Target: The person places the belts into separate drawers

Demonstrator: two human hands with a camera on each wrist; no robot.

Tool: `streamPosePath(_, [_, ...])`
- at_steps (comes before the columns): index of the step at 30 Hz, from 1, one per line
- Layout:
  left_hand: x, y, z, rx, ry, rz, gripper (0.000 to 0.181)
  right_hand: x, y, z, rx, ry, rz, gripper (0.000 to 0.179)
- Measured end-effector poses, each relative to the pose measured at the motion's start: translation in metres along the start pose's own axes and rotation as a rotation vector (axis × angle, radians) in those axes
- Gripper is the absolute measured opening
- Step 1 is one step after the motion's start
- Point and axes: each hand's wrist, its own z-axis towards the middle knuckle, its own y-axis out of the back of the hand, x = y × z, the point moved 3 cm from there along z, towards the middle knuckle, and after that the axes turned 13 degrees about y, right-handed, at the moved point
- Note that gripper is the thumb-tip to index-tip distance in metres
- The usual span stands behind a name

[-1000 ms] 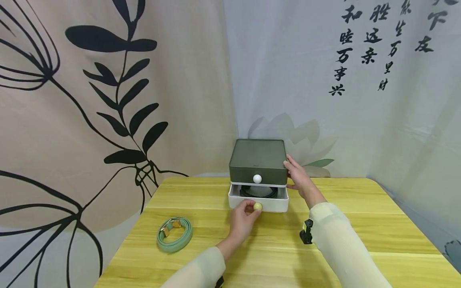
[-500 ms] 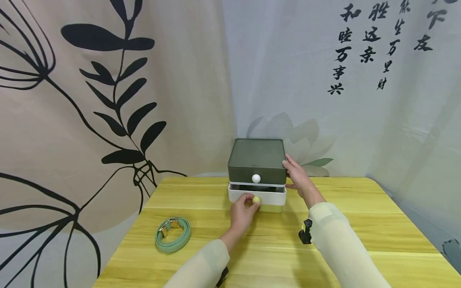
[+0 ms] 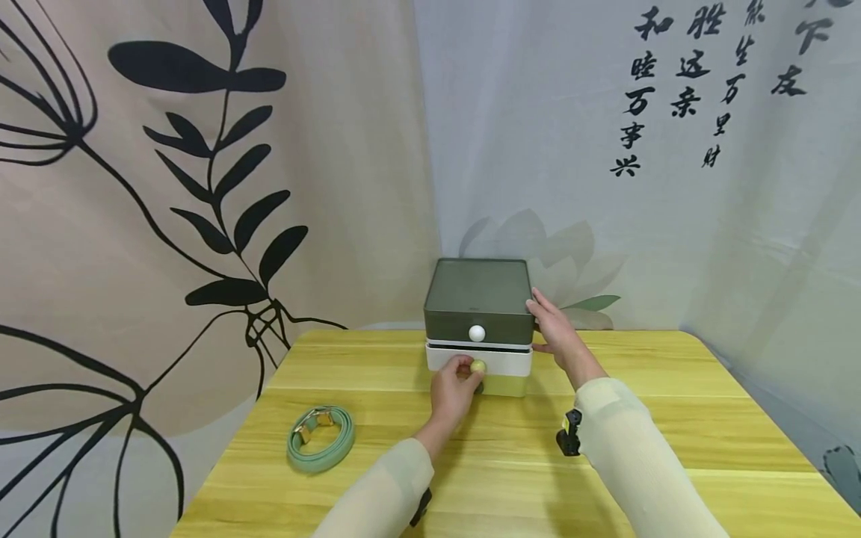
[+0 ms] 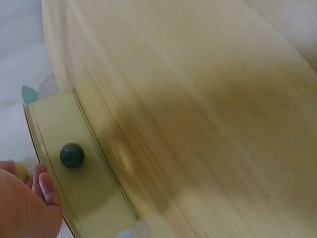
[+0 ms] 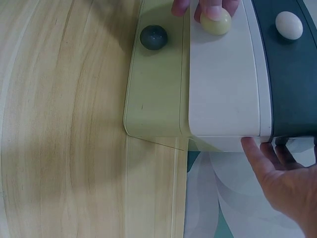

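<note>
A small three-tier drawer box (image 3: 479, 288) stands at the back of the table, dark green on top. Its white middle drawer (image 3: 507, 363) sits slightly out, with a thin dark gap above the front. Thumb and fingers of my left hand (image 3: 452, 392) pinch that drawer's pale yellow knob (image 5: 216, 23). My right hand (image 3: 560, 332) rests against the box's right side, its fingers extended along the upper tiers in the right wrist view. Below is the yellow-green bottom drawer (image 4: 94, 193), closed, with a dark green knob (image 4: 72, 155). The top tier carries a white knob (image 3: 477, 333).
A coiled green belt (image 3: 321, 439) with gold-coloured metal fittings lies at the left of the wooden table (image 3: 605, 493). Right behind the box hangs a printed curtain (image 3: 377, 187) with plant drawings and dark writing.
The white drawer has slid back into the box, pushed by my left hand on its knob. The black coil inside it is now out of sight. My right hand stays at the box's side.
</note>
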Motion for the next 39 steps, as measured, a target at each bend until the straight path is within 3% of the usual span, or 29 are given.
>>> streamPosePath(12, [-0.001,-0.002,0.01,-0.028,0.013,0.076,0.017,0.003,-0.001,0.0,0.0,-0.012,0.005,0.06])
streamPosePath(30, [0.001,-0.004,0.008,-0.025,0.032,0.072,0.022,0.003,-0.001,0.0,0.004,-0.013,-0.001,0.06])
streamPosePath(39, [0.012,-0.005,0.008,-0.032,0.064,0.076,0.028,0.002,-0.001,0.0,0.006,-0.008,-0.011,0.06])
